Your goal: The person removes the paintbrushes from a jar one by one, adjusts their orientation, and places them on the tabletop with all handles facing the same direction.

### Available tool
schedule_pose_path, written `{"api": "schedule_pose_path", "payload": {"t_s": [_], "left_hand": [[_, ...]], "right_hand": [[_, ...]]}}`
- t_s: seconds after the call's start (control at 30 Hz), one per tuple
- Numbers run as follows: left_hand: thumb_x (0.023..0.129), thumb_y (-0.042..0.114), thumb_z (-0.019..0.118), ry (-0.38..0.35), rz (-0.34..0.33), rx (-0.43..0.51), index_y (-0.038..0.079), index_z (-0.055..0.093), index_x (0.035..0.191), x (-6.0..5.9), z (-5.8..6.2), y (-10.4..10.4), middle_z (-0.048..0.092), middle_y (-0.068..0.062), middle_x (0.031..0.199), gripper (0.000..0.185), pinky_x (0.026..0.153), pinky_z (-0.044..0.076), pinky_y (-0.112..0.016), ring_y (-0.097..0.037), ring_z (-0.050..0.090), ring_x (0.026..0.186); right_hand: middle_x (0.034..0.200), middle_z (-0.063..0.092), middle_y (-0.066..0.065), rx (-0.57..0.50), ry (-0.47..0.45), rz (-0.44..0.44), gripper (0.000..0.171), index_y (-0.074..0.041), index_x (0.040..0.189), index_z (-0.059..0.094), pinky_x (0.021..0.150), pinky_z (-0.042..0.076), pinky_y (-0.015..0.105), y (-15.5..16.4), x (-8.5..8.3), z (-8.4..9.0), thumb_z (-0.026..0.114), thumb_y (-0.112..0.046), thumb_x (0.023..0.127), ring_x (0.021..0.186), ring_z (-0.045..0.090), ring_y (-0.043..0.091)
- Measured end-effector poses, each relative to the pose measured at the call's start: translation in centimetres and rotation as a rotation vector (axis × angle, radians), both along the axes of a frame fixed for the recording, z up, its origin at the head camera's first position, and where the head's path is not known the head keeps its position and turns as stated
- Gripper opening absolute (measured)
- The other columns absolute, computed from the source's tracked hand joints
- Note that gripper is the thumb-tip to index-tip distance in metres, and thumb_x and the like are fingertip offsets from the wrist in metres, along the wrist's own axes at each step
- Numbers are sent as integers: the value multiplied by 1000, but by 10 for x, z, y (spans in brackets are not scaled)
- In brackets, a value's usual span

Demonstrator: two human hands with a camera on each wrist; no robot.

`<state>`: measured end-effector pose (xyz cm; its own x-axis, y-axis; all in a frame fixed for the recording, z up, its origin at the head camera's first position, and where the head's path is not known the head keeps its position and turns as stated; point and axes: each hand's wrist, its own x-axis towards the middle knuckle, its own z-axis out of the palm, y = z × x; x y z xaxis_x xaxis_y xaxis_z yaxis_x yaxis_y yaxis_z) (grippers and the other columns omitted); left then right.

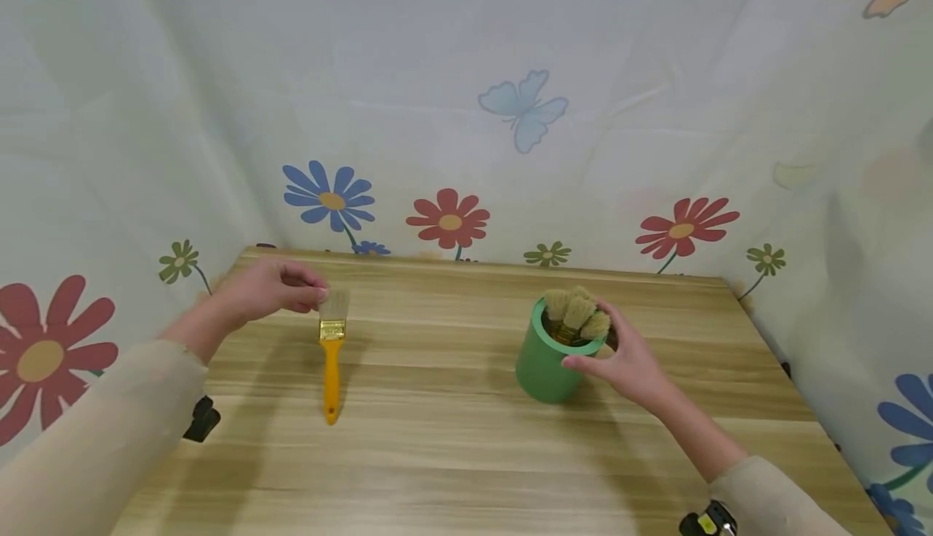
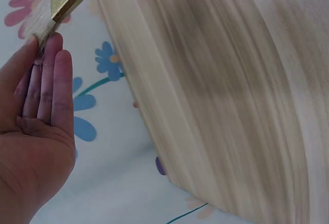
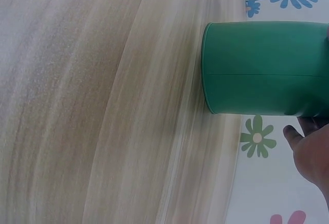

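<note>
Orange-handled paintbrush (image 1: 331,353) lies flat on the wooden tabletop (image 1: 452,439), toward the left rear corner, bristles pointing to the back edge, handle toward the front. Left hand (image 1: 266,289) sits at the bristle end, straight fingertips (image 2: 49,47) touching the bristles, nothing gripped. Green cup (image 1: 548,358) stands upright right of centre, well apart from the brush, holding several brushes (image 1: 577,313) bristles-up. Right hand (image 1: 623,358) grips the cup's rim and right side.
</note>
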<state>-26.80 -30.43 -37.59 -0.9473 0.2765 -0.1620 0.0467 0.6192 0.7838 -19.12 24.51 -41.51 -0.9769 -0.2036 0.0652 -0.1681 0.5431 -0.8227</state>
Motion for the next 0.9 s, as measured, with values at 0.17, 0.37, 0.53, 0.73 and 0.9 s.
{"api": "schedule_pose_path", "payload": {"t_s": [0.17,0.37,0.53,0.73,0.9], "left_hand": [[102,25,77,-23,11,12,-1,73,124,-7,-13,-4,76,-12,110,34,95,62,-47,-34,76,106],[102,16,76,-45,16,44,-5,73,120,-13,-29,-6,75,-16,108,29,95,62,-50,-37,74,103],[102,10,74,-12,24,68,-10,72,120,-17,-41,-4,75,-21,109,27,90,64,-48,-33,76,97],[101,7,74,14,59,44,-9,74,119,-22,-57,1,75,-19,110,24,88,65,-45,-25,75,93],[100,5,75,33,87,31,-10,74,118,-27,-68,6,75,-21,111,23,84,66,-41,-22,75,91]], "right_hand": [[159,45,27,1,11,1,104,-4,166,27,118,39,66,0,0,-1,91,-29,89,148,44,50],[160,45,27,1,10,2,105,-5,167,26,117,41,66,0,1,1,91,-29,89,148,44,51],[159,45,27,6,6,-1,105,-6,167,26,117,41,66,0,0,1,91,-30,89,147,44,52],[162,41,28,18,0,3,106,-4,167,24,118,40,66,1,0,0,90,-32,90,149,41,52],[163,39,28,8,-4,8,105,-4,168,23,119,38,66,0,1,2,89,-30,91,150,40,52]]}}
